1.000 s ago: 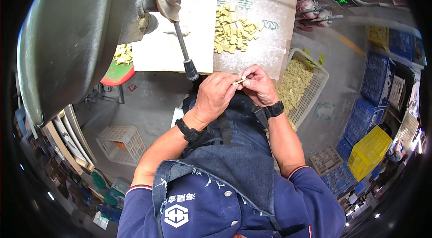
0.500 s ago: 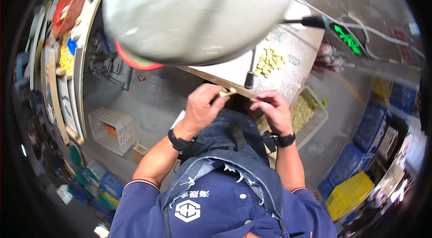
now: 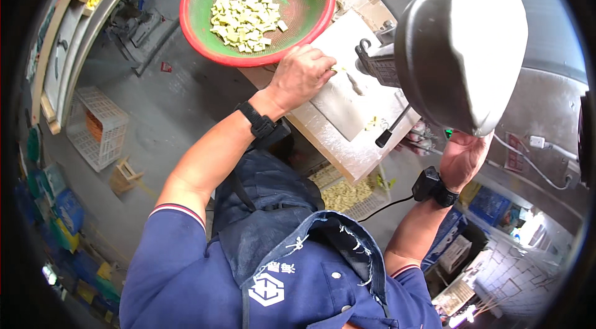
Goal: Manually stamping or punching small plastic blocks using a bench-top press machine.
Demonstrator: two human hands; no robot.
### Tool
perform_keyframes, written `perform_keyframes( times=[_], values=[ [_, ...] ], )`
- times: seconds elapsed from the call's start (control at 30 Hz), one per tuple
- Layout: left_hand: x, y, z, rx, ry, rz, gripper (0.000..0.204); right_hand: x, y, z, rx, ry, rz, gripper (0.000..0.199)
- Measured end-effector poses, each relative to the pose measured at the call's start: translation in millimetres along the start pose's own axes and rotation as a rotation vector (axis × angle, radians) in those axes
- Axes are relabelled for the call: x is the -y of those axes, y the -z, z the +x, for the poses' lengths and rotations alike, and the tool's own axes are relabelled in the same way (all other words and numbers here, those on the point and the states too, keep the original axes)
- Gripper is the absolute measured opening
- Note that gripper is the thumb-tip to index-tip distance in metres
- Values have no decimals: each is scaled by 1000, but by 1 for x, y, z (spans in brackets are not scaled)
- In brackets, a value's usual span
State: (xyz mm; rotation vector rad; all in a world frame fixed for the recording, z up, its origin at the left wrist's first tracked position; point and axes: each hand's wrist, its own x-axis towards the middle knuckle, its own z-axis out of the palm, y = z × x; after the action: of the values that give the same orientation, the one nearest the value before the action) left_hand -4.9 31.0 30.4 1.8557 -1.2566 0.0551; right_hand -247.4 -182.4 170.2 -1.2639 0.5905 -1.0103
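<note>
My left hand (image 3: 301,77) is closed in a pinch over the pale work board (image 3: 338,105). Between its fingertips shows the end of a small pale yellow-green piece (image 3: 336,68). My right hand (image 3: 464,158) is raised at the lower edge of a large, rounded, pale grey housing (image 3: 428,62), and its fingers are hidden behind it. Beyond my left hand stands a green mesh colander with a red rim (image 3: 189,34). Many small pale yellow-green pieces (image 3: 245,18) lie inside it.
A black-ended lever (image 3: 386,137) sticks out over the board. Below the bench edge stands a crate of pale pieces (image 3: 344,192). A white plastic crate (image 3: 102,130) is on the floor at left. A black cable (image 3: 391,206) runs to my right wrist.
My left hand has moved forward over the board, keeping the small piece. My right hand has gone right and up to the housing. The view has shifted, bringing the colander into sight.
</note>
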Motion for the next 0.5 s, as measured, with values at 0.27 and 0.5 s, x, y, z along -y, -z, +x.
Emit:
perform_keyframes(
  times=[0.27,0.5],
  values=[
    [8,-22,0,32,1,70,18,2,-11,3,28,185,-549,44],
    [9,-28,-1,3,18,50,16,5,-14,5,271,-23,-125,42]
  ],
)
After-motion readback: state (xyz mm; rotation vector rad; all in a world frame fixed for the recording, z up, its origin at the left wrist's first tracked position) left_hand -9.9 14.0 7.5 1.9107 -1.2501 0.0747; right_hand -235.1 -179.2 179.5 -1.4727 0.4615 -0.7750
